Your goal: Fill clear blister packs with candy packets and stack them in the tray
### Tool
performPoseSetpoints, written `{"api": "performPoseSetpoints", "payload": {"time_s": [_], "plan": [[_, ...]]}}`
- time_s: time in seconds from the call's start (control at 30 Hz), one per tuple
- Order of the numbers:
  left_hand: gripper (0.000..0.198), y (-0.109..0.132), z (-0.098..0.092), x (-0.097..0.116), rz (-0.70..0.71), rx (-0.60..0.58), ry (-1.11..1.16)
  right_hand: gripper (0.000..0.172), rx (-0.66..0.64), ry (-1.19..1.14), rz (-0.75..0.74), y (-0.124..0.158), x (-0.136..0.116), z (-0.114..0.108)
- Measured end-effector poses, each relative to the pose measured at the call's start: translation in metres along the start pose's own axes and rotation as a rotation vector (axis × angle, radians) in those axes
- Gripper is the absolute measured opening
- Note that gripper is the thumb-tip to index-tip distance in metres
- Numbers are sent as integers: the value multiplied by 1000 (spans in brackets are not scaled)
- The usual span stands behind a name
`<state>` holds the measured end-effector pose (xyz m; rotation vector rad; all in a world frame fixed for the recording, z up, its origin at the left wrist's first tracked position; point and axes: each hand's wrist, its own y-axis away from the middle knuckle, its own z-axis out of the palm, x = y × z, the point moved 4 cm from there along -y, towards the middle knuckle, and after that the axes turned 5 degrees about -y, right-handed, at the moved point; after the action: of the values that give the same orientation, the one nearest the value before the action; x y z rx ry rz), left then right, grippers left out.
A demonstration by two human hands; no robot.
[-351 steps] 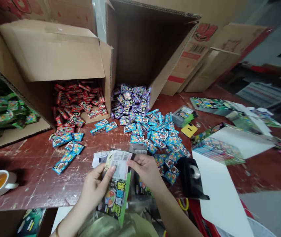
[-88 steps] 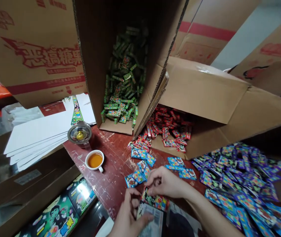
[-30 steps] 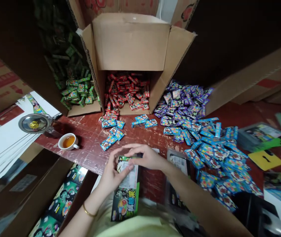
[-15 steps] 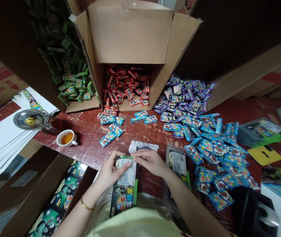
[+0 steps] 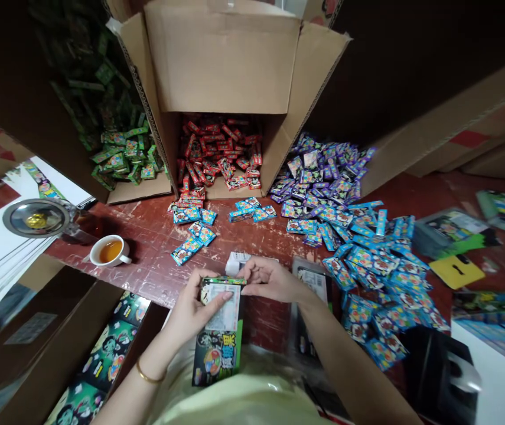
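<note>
My left hand is closed around a flat black-and-green candy box, its thumb lying across the pale printed panel. The box stands tilted in front of my body, with its narrow top edge facing away from me. At the top right corner my right hand has its fingers curled, with thumb and fingertips pinching the corner of the edge. Just beyond the hands lies a white printed paper, partly hidden. A clear plastic case with a printed card sits to the right, partly behind my right forearm.
Green packets, red packets and purple packets fill carton openings at the back. Blue packets heap on the right. A tea cup and a glass teapot stand left. A yellow card lies far right.
My right fingers have drawn back from along the box's top edge to its right corner, uncovering more of that edge. The table scene has shifted slightly left in view.
</note>
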<state>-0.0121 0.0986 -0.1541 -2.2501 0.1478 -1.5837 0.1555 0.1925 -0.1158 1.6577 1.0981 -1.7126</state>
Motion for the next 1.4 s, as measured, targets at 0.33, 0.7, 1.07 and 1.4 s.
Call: {"api": "performPoseSetpoints", "payload": {"time_s": [0.33, 0.7, 1.07, 1.4], "plan": [[34, 3, -2, -3, 0, 44, 23, 34, 32, -19, 0, -8, 7, 2], [27, 2, -5, -3, -25, 7, -65, 31, 40, 42, 15, -1, 8, 12], [51, 13, 12, -10, -30, 328, 179, 34, 229, 7, -145, 12, 30, 21], [13, 11, -2, -7, 165, 348, 143, 7, 690, 109, -475, 13, 37, 62]]}}
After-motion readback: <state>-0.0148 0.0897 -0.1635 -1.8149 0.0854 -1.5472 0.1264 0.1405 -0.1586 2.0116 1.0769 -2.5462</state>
